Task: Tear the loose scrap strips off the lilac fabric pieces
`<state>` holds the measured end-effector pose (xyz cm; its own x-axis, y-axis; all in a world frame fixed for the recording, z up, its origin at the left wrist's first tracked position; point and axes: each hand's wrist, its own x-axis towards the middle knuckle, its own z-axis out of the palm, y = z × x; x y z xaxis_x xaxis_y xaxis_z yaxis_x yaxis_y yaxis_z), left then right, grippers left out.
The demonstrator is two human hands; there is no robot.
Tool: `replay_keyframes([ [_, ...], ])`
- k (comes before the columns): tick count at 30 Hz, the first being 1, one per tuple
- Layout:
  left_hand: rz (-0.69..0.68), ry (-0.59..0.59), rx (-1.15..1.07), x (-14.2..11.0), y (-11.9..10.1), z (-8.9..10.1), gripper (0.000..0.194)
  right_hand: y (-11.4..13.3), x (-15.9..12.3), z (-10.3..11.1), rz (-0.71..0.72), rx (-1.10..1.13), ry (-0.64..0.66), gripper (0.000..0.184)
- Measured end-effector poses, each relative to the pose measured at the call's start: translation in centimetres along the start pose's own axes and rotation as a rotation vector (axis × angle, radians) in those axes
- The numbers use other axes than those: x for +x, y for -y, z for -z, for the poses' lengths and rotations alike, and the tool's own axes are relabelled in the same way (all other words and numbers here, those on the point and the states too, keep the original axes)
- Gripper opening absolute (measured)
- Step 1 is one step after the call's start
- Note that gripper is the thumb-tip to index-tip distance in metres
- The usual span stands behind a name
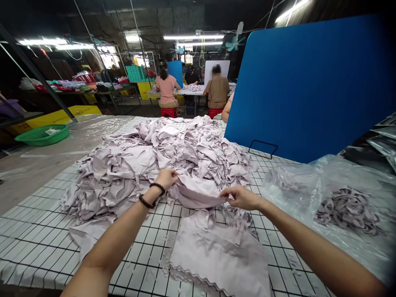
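Observation:
Between my two hands a pale lilac fabric piece (198, 192) is stretched, its middle sagging a little. My left hand (167, 178), with two dark bracelets at the wrist, pinches its left end. At the right end, the fingers of my right hand (241, 196) close on the edge. Behind it rises a big loose heap of the same fabric pieces (130, 165). Nearer to me lies a flat stack of pieces (219, 255) with wavy edges and thin straps, just below the held piece.
A grid-patterned cloth (145, 247) covers the table. To the right stand a blue panel (303, 86) and a clear plastic bag (297, 173) with a bundle of straps (346, 210). A green basket (43, 135) is at left. Several people (167, 88) sit at tables beyond.

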<state>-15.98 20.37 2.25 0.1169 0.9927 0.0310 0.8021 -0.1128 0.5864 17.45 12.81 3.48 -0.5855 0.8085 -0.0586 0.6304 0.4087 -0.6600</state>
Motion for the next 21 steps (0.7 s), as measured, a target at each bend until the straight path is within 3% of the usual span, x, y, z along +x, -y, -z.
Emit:
replay_keyframes([
  [4,0.14,-0.119,-0.105,1.9,-1.0,4.4,0.012,0.5,-0.2,3.0,0.029,-0.119,-0.036,0.027],
  [7,0.158,-0.145,-0.212,2.8,-2.6,6.1,0.012,0.9,-0.1,5.6,0.011,-0.13,-0.102,0.021],
  [14,0.177,0.043,-0.358,3.0,-5.8,5.8,0.018,2.4,1.1,10.6,0.019,-0.195,-0.375,0.013],
  [18,0.234,0.259,-0.394,2.1,-6.1,5.3,0.015,2.5,1.7,11.8,0.038,-0.224,-0.396,0.013],
  [21,0.27,0.352,-0.412,1.7,-5.8,4.9,0.008,2.2,1.9,12.3,0.045,-0.2,-0.369,0.013],
])
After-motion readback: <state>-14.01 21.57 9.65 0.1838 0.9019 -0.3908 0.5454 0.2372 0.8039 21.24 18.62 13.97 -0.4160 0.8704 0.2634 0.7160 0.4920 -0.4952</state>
